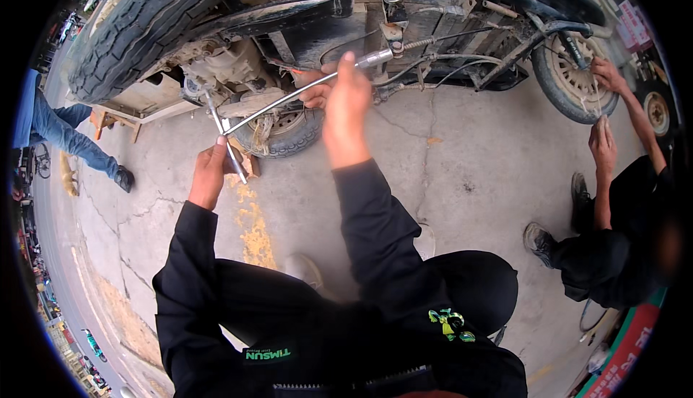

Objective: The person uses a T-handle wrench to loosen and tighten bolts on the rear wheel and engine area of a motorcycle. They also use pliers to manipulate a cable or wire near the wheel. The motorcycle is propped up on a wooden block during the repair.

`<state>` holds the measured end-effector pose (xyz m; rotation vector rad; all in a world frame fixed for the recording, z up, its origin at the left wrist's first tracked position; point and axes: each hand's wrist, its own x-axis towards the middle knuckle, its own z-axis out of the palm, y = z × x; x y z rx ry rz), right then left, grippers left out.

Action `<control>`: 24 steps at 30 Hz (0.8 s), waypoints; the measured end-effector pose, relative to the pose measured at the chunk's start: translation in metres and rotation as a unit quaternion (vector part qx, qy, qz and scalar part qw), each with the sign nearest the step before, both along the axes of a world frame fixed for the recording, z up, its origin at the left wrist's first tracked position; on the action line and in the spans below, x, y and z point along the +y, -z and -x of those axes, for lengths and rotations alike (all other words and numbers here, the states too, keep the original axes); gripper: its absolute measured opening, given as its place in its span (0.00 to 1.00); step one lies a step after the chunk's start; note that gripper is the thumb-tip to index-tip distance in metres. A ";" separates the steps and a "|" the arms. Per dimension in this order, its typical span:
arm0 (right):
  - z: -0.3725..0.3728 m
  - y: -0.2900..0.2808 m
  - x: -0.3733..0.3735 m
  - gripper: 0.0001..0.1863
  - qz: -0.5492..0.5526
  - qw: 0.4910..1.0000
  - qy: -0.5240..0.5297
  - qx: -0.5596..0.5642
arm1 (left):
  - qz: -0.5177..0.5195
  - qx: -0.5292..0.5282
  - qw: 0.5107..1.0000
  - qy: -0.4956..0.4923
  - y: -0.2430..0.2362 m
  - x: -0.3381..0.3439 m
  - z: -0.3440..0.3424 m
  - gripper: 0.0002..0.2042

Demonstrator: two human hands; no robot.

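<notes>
A long T-handle socket wrench (278, 103) slants across in front of me, its socket end up and to the right. My left hand (208, 174) is closed at the joint of the shaft and the crossbar. My right hand (346, 109) is closed around the shaft nearer the socket, thumb uppermost. The socket end lies close to a metal bracket (392, 33) on the dirty underside of a tipped vehicle (361, 19); whether it sits on a bolt I cannot tell. Behind the crossbar is a greasy metal housing (231, 66).
A large treaded tire (144, 26) rises at upper left, and a smaller wheel (285, 138) stands below the housing. At right, a crouching co-worker's hands (608, 75) are at a front wheel (559, 73). Someone in jeans (79, 134) stands left, near a wooden stand (115, 122) and a dog (68, 176).
</notes>
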<state>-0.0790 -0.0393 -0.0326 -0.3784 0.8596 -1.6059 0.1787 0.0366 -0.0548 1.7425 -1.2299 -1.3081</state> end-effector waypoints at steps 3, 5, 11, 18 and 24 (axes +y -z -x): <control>0.006 0.007 0.000 0.26 0.002 0.999 -0.012 0.050 | -0.107 0.308 0.945 0.016 0.012 -0.003 -0.009 0.22; 0.010 0.012 -0.001 0.26 -0.005 0.999 -0.001 0.036 | -0.094 0.132 0.985 -0.057 -0.003 -0.002 0.018 0.20; 0.001 0.005 -0.001 0.27 -0.012 1.000 -0.005 -0.011 | 0.312 -0.211 0.918 0.125 -0.015 -0.003 0.012 0.22; 0.007 0.011 -0.001 0.26 -0.008 0.999 -0.028 0.031 | -0.021 0.273 0.961 0.037 0.020 -0.008 -0.005 0.19; 0.006 0.009 0.001 0.26 -0.001 1.000 -0.027 0.002 | 0.332 -0.317 0.868 0.189 -0.008 -0.008 0.007 0.29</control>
